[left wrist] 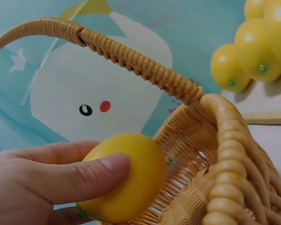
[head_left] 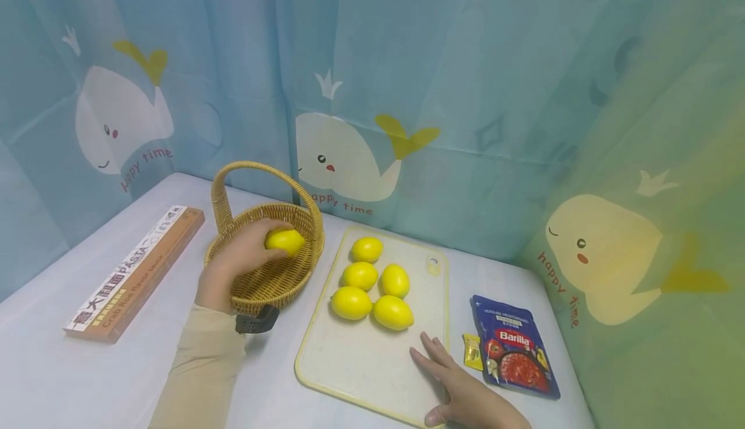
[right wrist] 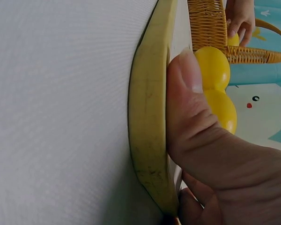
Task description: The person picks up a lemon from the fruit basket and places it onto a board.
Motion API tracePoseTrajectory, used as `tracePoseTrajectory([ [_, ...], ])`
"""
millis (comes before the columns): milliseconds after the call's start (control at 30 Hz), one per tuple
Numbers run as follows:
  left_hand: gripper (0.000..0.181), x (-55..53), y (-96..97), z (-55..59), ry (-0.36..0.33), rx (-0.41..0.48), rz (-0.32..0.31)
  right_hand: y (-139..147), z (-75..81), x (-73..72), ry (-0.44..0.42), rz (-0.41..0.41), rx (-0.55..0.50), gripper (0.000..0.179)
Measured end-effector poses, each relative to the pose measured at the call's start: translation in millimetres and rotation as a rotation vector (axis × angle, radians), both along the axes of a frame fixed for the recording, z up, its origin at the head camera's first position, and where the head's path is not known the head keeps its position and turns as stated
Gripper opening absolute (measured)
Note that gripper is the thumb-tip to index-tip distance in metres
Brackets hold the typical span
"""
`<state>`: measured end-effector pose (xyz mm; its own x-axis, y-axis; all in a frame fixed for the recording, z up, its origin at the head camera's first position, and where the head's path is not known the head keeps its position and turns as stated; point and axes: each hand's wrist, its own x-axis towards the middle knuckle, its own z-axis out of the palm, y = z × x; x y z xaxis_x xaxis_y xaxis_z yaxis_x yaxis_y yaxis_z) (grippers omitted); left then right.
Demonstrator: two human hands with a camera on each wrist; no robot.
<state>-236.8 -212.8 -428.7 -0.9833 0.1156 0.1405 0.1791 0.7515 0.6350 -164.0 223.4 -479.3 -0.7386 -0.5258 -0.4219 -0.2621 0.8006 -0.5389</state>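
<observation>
My left hand [head_left: 247,249] pinches a yellow lemon [head_left: 286,242] between thumb and fingers, over the opening of a wicker basket [head_left: 278,293] with a tall arched handle. In the left wrist view, the thumb lies across the side of the held lemon [left wrist: 140,183], beside the basket's woven rim [left wrist: 227,159]. Several more lemons [head_left: 352,303] sit grouped on a white cutting board [head_left: 355,367] with a yellow edge. My right hand [head_left: 460,384] rests at the board's near right corner, fingers spread. Up close, its thumb [right wrist: 187,103] touches the board by its yellow edge [right wrist: 150,103].
A long pasta box [head_left: 136,274] lies left of the basket. Right of the board are a blue Barilla sauce pouch [head_left: 515,348] and a small yellow packet [head_left: 473,351]. A blue whale-print curtain [head_left: 495,92] hangs around the white table [head_left: 273,377].
</observation>
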Motion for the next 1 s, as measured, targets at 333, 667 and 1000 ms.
tracePoseTrajectory([
  [333,0.051,7.2,-2.3,11.9,0.021,-0.011,-0.005,-1,1.1,-0.1,0.003,-0.005,0.011,0.101],
  [667,0.051,19.0,-1.8,27.5,0.035,-0.026,-0.005,0,2.2,0.7,0.002,-0.003,0.001,0.100],
  [1000,0.050,26.4,-2.9,37.2,0.027,-0.030,-0.019,0,2.9,1.3,-0.003,-0.001,-0.010,0.100],
])
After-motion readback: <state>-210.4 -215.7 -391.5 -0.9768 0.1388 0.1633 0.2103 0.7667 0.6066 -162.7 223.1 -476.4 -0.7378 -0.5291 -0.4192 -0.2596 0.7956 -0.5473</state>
